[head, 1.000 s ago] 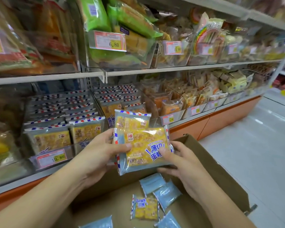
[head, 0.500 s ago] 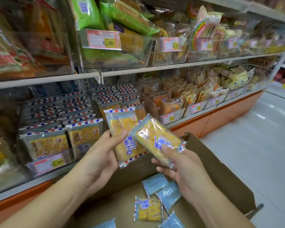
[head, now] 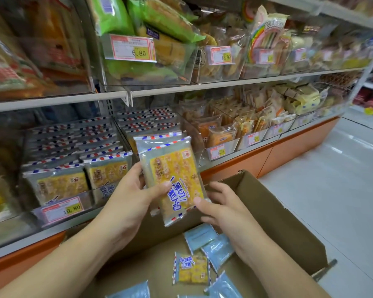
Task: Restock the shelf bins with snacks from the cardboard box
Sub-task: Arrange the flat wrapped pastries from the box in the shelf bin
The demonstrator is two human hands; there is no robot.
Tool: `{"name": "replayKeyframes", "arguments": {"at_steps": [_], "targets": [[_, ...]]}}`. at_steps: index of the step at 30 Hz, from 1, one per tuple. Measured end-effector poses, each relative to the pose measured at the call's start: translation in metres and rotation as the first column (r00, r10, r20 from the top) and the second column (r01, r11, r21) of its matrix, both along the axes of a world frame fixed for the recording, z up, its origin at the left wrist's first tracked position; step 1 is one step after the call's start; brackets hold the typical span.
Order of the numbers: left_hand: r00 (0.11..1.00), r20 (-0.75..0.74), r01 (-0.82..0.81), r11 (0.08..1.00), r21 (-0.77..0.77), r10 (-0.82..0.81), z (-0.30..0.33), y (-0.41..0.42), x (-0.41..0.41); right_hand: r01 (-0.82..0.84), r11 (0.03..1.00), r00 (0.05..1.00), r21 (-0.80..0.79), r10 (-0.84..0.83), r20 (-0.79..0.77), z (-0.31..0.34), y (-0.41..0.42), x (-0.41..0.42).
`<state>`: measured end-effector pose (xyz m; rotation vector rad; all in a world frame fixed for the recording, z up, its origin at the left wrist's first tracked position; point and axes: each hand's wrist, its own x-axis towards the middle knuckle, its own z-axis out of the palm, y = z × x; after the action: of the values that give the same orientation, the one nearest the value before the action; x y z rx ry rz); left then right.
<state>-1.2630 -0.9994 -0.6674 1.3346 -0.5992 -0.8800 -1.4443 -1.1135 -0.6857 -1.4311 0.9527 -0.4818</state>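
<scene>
The cake-slice packets (head: pixel 170 179) held at the centre of the frame look light and flat: thin plastic film with red-and-blue striped edges, over a yellow cake slice that probably crumbles if squeezed. The film is glossy, so likely slippery; the safest hold is by the side edges and lower corners, with flat pressure rather than a pinch across the middle. At least two packets are stacked, one peeking out behind the top of the front one.

The left hand (head: pixel 130 197) grips the stack from the left, thumb lying across the front face, fingers behind. The right hand (head: pixel 219 208) meets the lower right corner, thumb on the front; its fingers curl round behind, so it pinches the packet too. Both hands are therefore clamped on the stack, close together.

The stack hangs upright above the cardboard box (head: pixel 274 214), in front of the shelf bin (head: pixel 125 134) at centre-left, already nearly full of the same packets. More packets (head: pixel 192 269) lie on the box floor at the bottom of the frame, several face down.
</scene>
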Motion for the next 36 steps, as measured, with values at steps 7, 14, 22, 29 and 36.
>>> {"name": "replayKeyframes", "arguments": {"at_steps": [7, 14, 22, 29, 36], "targets": [[0.984, 0.028, 0.174, 0.984, 0.031, -0.175, 0.002, -0.002, -0.012, -0.164, 0.974, 0.975, -0.158, 0.185, 0.126, -0.004, 0.005, 0.011], [0.89, 0.348, 0.223, 0.947, 0.232, -0.295, 0.0, 0.0, 0.002, -0.143, 0.973, 0.984, -0.183, 0.159, 0.074, -0.012, -0.003, 0.013], [0.727, 0.617, 0.185, 0.951, 0.248, -0.303, 0.008, -0.017, 0.035, -0.155, 0.951, 0.955, -0.267, 0.213, 0.206, 0.017, -0.048, 0.031], [0.525, 0.84, 0.002, 0.987, 0.161, -0.138, 0.026, -0.06, 0.088, -0.074, 0.791, 0.981, -0.607, 0.166, 0.097, 0.06, -0.094, 0.1], [0.462, 0.883, -0.247, 0.943, 0.223, -0.088, 0.01, -0.071, 0.134, -0.177, 0.716, 0.971, -0.675, 0.238, -0.002, 0.033, -0.14, 0.188]]}}
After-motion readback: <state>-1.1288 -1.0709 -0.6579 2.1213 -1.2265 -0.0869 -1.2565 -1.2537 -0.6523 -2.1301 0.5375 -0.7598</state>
